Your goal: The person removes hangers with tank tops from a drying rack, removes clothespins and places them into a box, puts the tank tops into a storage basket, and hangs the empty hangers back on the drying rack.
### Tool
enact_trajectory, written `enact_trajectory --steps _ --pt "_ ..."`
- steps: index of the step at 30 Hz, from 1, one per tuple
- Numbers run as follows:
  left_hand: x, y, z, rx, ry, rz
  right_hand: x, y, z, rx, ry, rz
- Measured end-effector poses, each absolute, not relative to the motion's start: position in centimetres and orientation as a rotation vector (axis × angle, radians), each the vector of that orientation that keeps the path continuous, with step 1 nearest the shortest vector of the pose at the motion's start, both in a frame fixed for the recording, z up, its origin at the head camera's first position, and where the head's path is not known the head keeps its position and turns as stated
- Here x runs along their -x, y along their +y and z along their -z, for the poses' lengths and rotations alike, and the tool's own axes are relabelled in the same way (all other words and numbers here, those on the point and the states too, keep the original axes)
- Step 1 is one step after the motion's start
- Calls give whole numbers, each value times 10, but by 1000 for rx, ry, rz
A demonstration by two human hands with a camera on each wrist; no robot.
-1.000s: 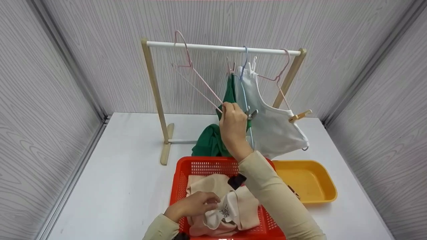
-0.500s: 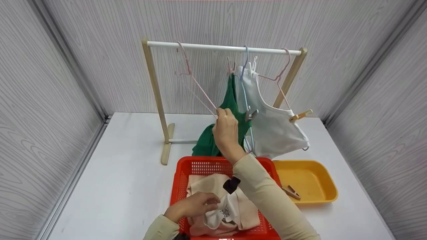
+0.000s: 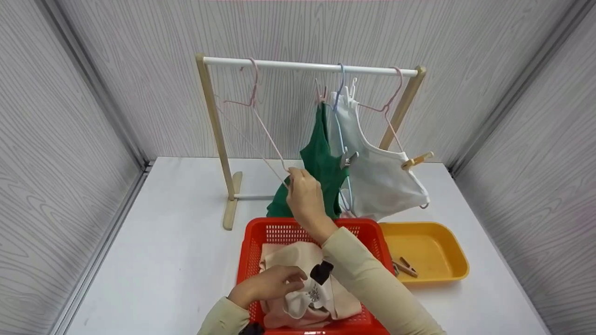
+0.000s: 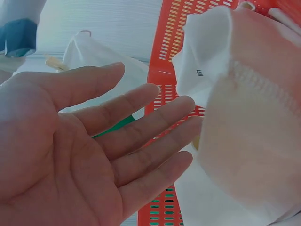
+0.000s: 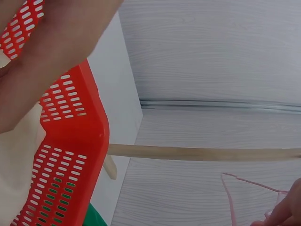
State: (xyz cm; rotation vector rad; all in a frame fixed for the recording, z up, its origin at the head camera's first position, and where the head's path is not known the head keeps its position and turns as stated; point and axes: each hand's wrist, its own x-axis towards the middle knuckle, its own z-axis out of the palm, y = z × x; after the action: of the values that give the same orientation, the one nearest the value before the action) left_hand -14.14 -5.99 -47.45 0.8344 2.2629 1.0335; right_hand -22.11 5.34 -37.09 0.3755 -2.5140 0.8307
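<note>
My right hand pinches the lower corner of a pink wire hanger, whose hook is over the white rail. In the right wrist view only a bit of that hand shows, at the bottom right beside the hanger. Fingers loosely extended, my left hand hovers at a red basket of beige and white clothes. Its palm faces the left wrist camera, holding nothing. To the right, a green garment and a white top hang from hangers, fixed with clothespins.
The rack has wooden uprights and a foot on the white table. A yellow tray at the basket's right holds clothespins. Grey wood-patterned walls enclose the table on the back and sides.
The right hand has moved down and left with the hanger's corner. The hanger's hook has come down onto the rail, and its frame has swung left. The left hand stays put.
</note>
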Motion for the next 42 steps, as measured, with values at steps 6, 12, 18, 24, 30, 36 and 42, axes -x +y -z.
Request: enact_trajectory --steps 6,12,18,24,30,36,42 --pt "143 -62 473 -854 2274 -1031 216 59 381 -467 -2505 -813" --pt "145 -64 471 -860 2290 -1039 211 69 385 -495 -2507 -822" --pt "147 -64 469 -857 2305 -1083 203 78 386 -493 -2465 -834" --pt "149 -65 469 -779 2278 -1178 199 90 387 -517 -2383 -810" --pt "151 -67 466 -807 2346 -1179 195 98 385 -512 -2337 -792" --pt "154 -67 467 -824 2418 -1184 191 105 382 -486 -2278 -810" --pt "158 -67 469 -837 2485 -1228 190 112 379 -462 -2219 -801"
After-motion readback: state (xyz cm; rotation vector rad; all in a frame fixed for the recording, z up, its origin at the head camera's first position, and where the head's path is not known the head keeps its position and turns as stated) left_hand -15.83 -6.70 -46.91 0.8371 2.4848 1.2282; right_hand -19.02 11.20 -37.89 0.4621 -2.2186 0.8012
